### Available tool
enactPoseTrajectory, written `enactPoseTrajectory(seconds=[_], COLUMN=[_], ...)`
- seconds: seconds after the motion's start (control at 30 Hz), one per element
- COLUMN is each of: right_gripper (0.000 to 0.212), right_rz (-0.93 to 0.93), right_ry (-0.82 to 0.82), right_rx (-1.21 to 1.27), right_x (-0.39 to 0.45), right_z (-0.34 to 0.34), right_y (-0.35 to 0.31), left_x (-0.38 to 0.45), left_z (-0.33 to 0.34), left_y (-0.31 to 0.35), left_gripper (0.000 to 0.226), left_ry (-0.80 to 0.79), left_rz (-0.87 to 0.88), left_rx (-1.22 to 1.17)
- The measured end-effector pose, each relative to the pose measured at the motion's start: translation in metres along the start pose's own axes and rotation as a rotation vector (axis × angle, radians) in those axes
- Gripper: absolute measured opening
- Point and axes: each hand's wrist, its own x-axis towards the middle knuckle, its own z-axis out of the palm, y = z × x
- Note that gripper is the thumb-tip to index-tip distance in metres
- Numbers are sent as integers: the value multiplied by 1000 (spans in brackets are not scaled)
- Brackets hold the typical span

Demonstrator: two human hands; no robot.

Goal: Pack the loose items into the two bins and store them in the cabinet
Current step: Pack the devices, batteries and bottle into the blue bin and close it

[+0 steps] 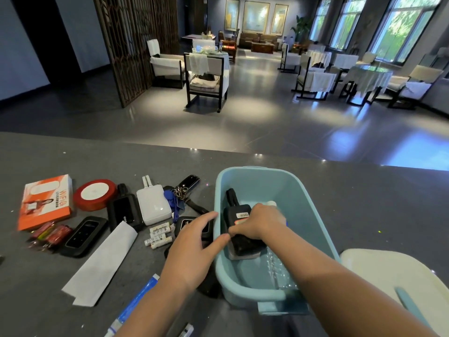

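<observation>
Now setting a black device (239, 229) into the blue bin (257, 290) on the desk (364, 198), right hand (258, 223) curled over its top with fingers gripping it. Left hand (194, 249) resting flat by the bin's left wall, fingers straight, holding nothing. Probably rigid and moderately heavy, hard plastic casing, slightly slick; best taken across the broad body, not by the narrow antenna-like end. Still loose on the desk: white adapter (153, 206), batteries (159, 235), keys (181, 193), orange box (46, 201). Light, small, apt to roll or scatter.
</observation>
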Motion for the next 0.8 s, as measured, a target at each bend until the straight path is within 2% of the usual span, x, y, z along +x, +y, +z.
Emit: enactPoseTrajectory(seconds=[0.07, 0.13, 0.23, 0.33, 0.4, 0.53, 0.6, 0.7, 0.8], right_gripper=[87, 98, 99, 77, 58, 32, 25, 24, 27], right_rz=[34, 44, 47, 14, -103, -507, -698, -854, -828], right_ry=[-13, -18, -91, -71, 83, 596, 733, 604, 339], right_rx=[26, 41, 89, 98, 99, 482, 559, 525, 468], right_x=[2, 4, 0, -17, -36, -107, -143, -173, -177], right_z=[6, 7, 4, -5, -12, -8, 6, 46, 90], right_y=[-2, -3, -4, -1, 0, -14, -29, -46, -48], left_x=[-1, -4, -7, -9, -18, -52, -71, -99, -117], left_z=[-1, 1, 2, -8, -24, -58, -65, -64, -59], left_y=[-2, -4, -3, -7, -20, -57, -74, -90, -102], left_gripper=[50, 49, 47, 43, 37, 30, 30, 35, 39], left_ry=[3, 8, 9, 31, 83, 206, 230, 222, 230], left_rz=[-7, -20, -22, -36, -57, -114, -169, -233, -239], left_rx=[-13, -35, -64, -56, -24, 129, 229, 261, 310])
